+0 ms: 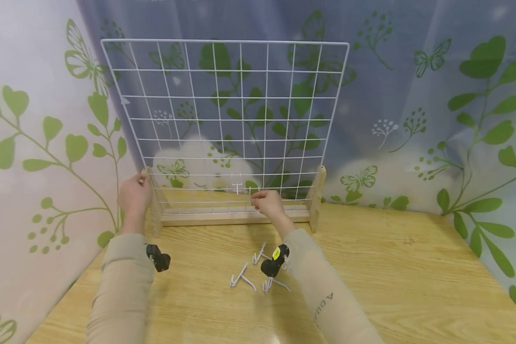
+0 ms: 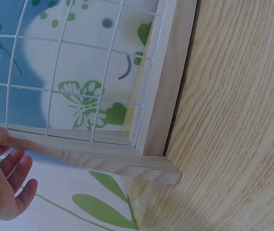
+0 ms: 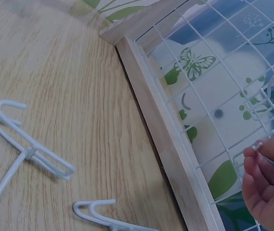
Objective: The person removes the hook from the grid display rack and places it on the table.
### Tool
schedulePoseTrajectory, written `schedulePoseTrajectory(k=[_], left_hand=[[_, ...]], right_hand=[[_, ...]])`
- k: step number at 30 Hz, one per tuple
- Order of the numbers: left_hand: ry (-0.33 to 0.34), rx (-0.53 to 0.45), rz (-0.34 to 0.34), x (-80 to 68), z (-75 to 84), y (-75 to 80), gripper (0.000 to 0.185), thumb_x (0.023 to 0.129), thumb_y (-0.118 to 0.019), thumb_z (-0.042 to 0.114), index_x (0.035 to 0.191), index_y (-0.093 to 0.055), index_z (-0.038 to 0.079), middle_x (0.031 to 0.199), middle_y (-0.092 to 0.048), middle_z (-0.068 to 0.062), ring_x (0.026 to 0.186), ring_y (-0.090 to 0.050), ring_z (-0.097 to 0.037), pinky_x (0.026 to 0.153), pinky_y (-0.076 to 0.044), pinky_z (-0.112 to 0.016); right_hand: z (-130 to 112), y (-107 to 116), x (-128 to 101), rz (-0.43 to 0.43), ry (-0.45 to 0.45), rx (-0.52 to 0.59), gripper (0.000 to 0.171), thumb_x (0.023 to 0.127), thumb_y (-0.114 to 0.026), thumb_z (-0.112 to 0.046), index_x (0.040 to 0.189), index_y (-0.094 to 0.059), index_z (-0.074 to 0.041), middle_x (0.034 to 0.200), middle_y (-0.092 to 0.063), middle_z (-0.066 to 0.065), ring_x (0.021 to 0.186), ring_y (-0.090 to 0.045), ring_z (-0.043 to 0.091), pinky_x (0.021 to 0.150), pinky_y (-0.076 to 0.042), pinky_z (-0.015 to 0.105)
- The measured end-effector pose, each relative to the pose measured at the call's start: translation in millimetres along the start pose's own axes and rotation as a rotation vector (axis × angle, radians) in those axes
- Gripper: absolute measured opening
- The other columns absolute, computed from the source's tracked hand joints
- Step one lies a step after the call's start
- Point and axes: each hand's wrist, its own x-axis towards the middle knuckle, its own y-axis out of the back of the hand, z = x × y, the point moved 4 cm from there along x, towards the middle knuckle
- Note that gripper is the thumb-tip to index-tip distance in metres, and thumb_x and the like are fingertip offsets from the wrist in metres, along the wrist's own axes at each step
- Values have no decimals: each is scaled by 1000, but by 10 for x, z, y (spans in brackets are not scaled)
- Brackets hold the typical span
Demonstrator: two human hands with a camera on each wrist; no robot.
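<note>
A white wire grid panel [image 1: 241,98] stands upright in a wooden stand [image 1: 236,220]. My left hand [image 1: 135,195] holds the top of the stand's left post [image 2: 79,156] between thumb and fingers, its other fingers loosely bent. In front of the lower part of the grid, my right hand [image 1: 268,203] pinches a white metal hook [image 3: 257,146], mostly hidden by the fingers. Just left of that hand, another white hook [image 1: 237,188] hangs on the grid wires. Whether the pinched hook touches the wires I cannot tell.
Three loose white hooks, one of them nearest the left [image 1: 241,275], lie on the wood-grain table [image 1: 391,267] below my right forearm. Behind the stand hangs a curtain [image 1: 395,95] printed with leaves and butterflies. The stand's right post [image 1: 316,198] is beyond my right hand.
</note>
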Motion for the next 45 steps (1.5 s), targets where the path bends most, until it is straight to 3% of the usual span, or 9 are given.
schedulePoseTrajectory(k=[8, 16, 23, 35, 42, 45], left_hand=[[14, -14, 6, -5, 1, -6, 42, 97, -37, 26, 129, -53, 4, 114, -60, -20, 101, -55, -38, 84, -41, -49], [14, -7, 4, 3, -3, -9, 42, 97, -36, 27, 129, -52, 5, 114, -60, -20, 101, -55, -38, 85, -41, -49], [11, -5, -9, 8, -10, -21, 44, 97, -36, 27, 131, -50, 5, 114, -59, -20, 102, -54, -38, 84, -41, -49], [1, 2, 5, 32, -7, -39, 43, 97, -36, 26, 130, -51, 4, 113, -60, -20, 100, -55, -38, 82, -42, -49], [-9, 11, 25, 43, -11, -31, 42, 96, -36, 26, 127, -54, 4, 110, -61, -20, 98, -55, -39, 78, -43, -49], [-8, 12, 24, 35, -3, -26, 42, 96, -36, 26, 127, -54, 4, 110, -61, -20, 98, -55, -39, 78, -43, -49]], right_hand=[[-23, 88, 17, 21, -11, 74, 20, 85, -63, -7, 103, -68, 2, 88, -69, 12, 74, -61, 16, 59, -47, 21], [-25, 221, 13, 6, 64, 64, 18, 82, -63, -2, 100, -68, 3, 94, -68, 15, 68, -56, 12, 56, -45, 20], [28, 340, -17, -7, 100, 2, 16, 83, -66, -6, 97, -67, 2, 87, -68, 12, 69, -58, 15, 59, -46, 22], [63, 482, -88, -46, 111, 1, 19, 82, -67, -5, 98, -63, 5, 83, -66, 9, 66, -57, 12, 62, -48, 23], [41, 567, -205, -74, 179, 35, 13, 80, -67, -3, 91, -64, 1, 77, -65, 9, 70, -60, 21, 62, -47, 27], [70, 612, -246, -100, 190, 50, 13, 80, -68, -4, 92, -65, 0, 78, -66, 9, 74, -61, 21, 68, -48, 31]])
